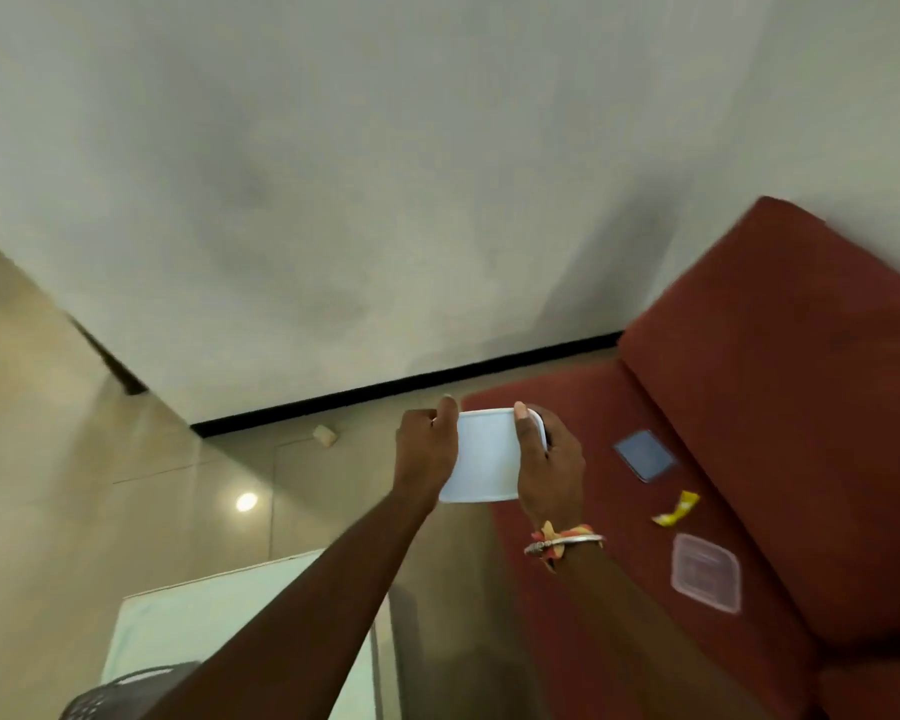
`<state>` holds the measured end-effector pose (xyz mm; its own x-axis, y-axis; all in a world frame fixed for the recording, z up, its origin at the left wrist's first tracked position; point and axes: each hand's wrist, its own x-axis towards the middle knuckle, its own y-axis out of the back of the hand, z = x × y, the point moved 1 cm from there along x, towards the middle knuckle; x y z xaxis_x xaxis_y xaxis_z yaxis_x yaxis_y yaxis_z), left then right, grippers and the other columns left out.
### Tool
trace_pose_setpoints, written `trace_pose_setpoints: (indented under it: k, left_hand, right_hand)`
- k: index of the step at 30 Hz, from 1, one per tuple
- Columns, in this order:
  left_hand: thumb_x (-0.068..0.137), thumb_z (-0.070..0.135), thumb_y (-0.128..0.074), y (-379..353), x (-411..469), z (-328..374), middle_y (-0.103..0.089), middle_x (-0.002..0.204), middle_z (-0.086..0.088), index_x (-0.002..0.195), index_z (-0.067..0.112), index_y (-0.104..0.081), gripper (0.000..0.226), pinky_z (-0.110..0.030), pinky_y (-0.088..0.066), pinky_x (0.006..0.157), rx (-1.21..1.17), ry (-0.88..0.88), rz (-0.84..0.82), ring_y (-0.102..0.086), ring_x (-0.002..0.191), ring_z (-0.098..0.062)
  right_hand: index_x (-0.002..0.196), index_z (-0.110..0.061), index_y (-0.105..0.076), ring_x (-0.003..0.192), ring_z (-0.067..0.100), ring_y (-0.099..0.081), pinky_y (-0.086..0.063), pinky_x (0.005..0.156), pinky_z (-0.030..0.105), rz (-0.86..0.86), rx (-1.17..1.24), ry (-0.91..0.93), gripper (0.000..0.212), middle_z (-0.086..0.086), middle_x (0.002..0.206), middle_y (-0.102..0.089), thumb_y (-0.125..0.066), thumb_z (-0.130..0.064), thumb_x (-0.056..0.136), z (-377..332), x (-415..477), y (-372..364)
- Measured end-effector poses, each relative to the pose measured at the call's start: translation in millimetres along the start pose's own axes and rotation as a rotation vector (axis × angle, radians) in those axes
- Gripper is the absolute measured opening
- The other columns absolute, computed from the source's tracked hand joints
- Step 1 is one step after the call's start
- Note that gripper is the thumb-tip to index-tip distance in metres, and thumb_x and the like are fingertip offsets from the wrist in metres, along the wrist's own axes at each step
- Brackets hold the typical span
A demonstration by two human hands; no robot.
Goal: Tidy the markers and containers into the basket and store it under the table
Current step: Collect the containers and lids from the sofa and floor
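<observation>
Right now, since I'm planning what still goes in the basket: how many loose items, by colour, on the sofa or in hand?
white container: 1
blue square: 1
yellow wrapper: 1
clear lid: 1
Total: 4

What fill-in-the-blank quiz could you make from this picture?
1. The left hand and right hand grip a container whose colour is ____.
2. On the sofa lies a wrapper coloured ____.
3. The bracelet sits on the ____ wrist.

Missing words: white; yellow; right.
</observation>
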<state>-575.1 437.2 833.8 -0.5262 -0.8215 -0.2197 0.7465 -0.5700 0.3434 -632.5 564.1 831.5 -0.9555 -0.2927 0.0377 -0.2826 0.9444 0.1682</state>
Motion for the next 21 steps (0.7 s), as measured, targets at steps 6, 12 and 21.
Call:
trace_pose_setpoints:
  k: [6,12,21]
  left_hand:
    - [0.095,0.041,-0.042,63.3,83.6,-12.3,-0.049,0.059,-0.009,0.058,0.012,-0.042,0.048,-0.032,-0.035,0.058,0.000,0.031,0.135,-0.051,0.059,-0.022]
    - [0.098,0.049,-0.051,102.0,168.1,-1.1,-0.068,0.062,0.003,0.061,0.021,-0.065,0.048,-0.016,-0.045,0.050,-0.205,0.055,0.207,-0.063,0.054,-0.006]
    - [0.089,0.036,-0.071,177.8,314.4,29.3,-0.074,0.081,0.008,0.079,0.021,-0.076,0.018,-0.019,-0.052,0.058,-0.339,0.030,0.527,-0.067,0.072,-0.008]
  right_hand:
    - [0.092,-0.017,-0.066,0.072,0.005,-0.058,-0.040,0.060,0.012,-0.165,-0.013,0.023,0.028,-0.006,0.081,-0.063,-0.051,-0.038,0.099,-7.1,40.9,-107.3]
    - [0.087,-0.030,-0.067,0.076,0.012,-0.064,-0.051,0.066,0.033,-0.329,0.027,-0.018,0.022,-0.008,0.079,-0.067,-0.054,-0.046,0.096,-8.2,120.6,-209.0]
    - [0.093,-0.025,-0.068,0.084,0.018,-0.064,-0.051,0.074,0.038,-0.532,0.069,-0.131,0.031,-0.005,0.086,-0.069,-0.054,-0.054,0.093,-44.0,229.7,-385.1]
